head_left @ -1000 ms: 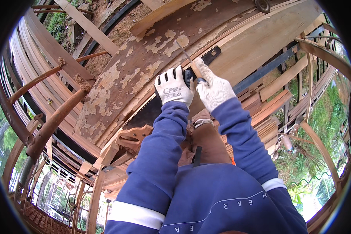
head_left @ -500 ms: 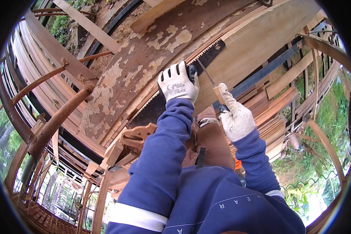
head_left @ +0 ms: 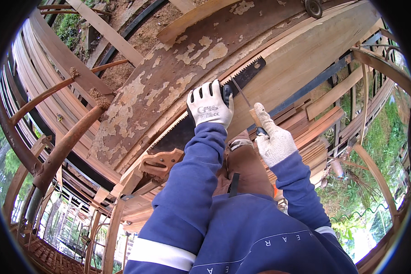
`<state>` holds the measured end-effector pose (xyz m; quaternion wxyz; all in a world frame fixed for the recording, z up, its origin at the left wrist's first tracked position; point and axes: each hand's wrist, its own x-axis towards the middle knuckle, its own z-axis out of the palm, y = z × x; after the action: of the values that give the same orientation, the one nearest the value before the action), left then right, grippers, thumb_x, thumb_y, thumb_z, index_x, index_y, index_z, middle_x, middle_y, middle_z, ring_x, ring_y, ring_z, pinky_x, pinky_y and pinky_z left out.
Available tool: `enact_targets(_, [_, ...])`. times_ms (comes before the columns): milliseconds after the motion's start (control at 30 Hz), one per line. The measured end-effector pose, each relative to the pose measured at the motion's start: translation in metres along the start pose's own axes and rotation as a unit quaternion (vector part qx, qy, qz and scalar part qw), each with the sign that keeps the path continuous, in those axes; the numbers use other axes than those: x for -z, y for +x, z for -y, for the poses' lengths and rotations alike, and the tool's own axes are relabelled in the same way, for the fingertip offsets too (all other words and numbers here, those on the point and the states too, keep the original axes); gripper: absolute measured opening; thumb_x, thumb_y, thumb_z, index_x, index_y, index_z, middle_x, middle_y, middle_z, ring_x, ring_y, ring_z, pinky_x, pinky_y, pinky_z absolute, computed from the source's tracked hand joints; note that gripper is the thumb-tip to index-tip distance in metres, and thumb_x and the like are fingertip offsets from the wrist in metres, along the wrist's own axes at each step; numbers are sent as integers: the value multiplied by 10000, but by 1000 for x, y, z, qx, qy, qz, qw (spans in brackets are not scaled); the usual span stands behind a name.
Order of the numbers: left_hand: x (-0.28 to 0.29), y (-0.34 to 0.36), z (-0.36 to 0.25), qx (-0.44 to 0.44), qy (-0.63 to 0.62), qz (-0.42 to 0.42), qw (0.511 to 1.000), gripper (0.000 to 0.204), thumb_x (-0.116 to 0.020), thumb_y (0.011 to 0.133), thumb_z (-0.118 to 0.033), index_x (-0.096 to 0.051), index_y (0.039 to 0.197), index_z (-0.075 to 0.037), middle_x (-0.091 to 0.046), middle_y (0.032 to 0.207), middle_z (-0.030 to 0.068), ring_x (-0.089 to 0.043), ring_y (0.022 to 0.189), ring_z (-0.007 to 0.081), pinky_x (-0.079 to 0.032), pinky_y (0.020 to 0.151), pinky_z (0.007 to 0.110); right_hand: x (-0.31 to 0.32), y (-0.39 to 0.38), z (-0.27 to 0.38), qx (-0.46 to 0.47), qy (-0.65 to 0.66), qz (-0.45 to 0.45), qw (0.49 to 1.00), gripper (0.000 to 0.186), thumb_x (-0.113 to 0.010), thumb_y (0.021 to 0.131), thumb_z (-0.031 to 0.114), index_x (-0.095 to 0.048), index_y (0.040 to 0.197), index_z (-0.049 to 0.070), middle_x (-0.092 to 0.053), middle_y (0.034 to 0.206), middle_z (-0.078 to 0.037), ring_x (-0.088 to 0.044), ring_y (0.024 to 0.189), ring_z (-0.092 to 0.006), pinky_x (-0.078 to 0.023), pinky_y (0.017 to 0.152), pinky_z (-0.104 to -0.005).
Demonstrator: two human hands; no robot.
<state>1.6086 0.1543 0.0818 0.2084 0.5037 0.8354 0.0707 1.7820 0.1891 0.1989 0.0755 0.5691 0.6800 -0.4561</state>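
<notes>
A handsaw lies slantwise along a wooden board, its dark blade point(head_left: 172, 136) with the teeth facing away from me and its wooden handle point(head_left: 161, 163) at the near left. My gloved left hand point(head_left: 210, 105) grips the blade around its middle, fingers over the toothed edge and thumb on the near side. In my gloved right hand point(head_left: 275, 142) is a slim file point(head_left: 242, 93) with a wooden handle, index finger stretched along it. The file's tip meets the blade close to the teeth, just right of my left thumb. The palm side of both hands is hidden.
A wide plank point(head_left: 123, 121) with flaking bark-like patches lies beyond the saw. Long boards point(head_left: 48, 82) are stacked at the left behind rusty metal bars point(head_left: 68, 139). More cut planks point(head_left: 317, 125) lie at the right. A small wheel point(head_left: 313, 7) shows at the top edge.
The saw, boards and both hands sit slightly lower in the picture. My right hand and the file have shifted slightly forward relative to the blade. Both grips are unchanged.
</notes>
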Motion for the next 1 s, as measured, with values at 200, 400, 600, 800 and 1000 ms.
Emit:
enact_targets(200, [1, 2, -2, 5, 20, 17, 1000, 504, -687, 859, -361, -608, 1304, -138, -625, 1253, 83, -554, 1228, 293, -363, 1092, 503, -15, 53, 6, 52, 25, -41, 998, 579, -571, 952, 141, -507, 1523, 209, -691, 984, -285, -673, 850, -469, -543, 752, -510])
enact_targets(400, [-6, 3, 1, -5, 32, -35, 999, 500, -711, 853, -364, -615, 1290, -141, -634, 1229, 99, -564, 1211, 310, -359, 1101, 510, -6, 49, 23, 100, 170, -115, 974, 607, -635, 943, 86, -516, 1530, 185, -688, 893, -263, -668, 741, -428, -556, 735, -417])
enact_targets(600, [-2, 1, -2, 0, 43, -29, 999, 494, -684, 889, -413, -619, 1295, -139, -641, 1229, 96, -568, 1215, 298, -356, 1113, 507, -13, 3, -16, 133, 103, -107, 980, 633, -630, 930, 54, -510, 1538, 184, -670, 925, -236, -630, 735, -401, -538, 694, -431])
enact_targets(800, [-4, 1, -2, 0, 40, -21, 999, 487, -680, 892, -412, -619, 1293, -142, -643, 1230, 95, -568, 1216, 298, -357, 1114, 506, -20, -13, -25, 78, 64, -69, 993, 611, -616, 949, 103, -501, 1542, 194, -632, 831, -232, -622, 735, -420, -524, 679, -473])
enact_targets(1000, [-1, 2, -2, 9, 28, 12, 999, 508, -687, 885, -369, -591, 1334, -150, -618, 1269, 76, -545, 1252, 294, -353, 1109, 495, -10, -6, -11, 41, 25, -35, 998, 638, -588, 943, 46, -484, 1554, 197, -663, 940, -280, -632, 720, -414, -539, 707, -413])
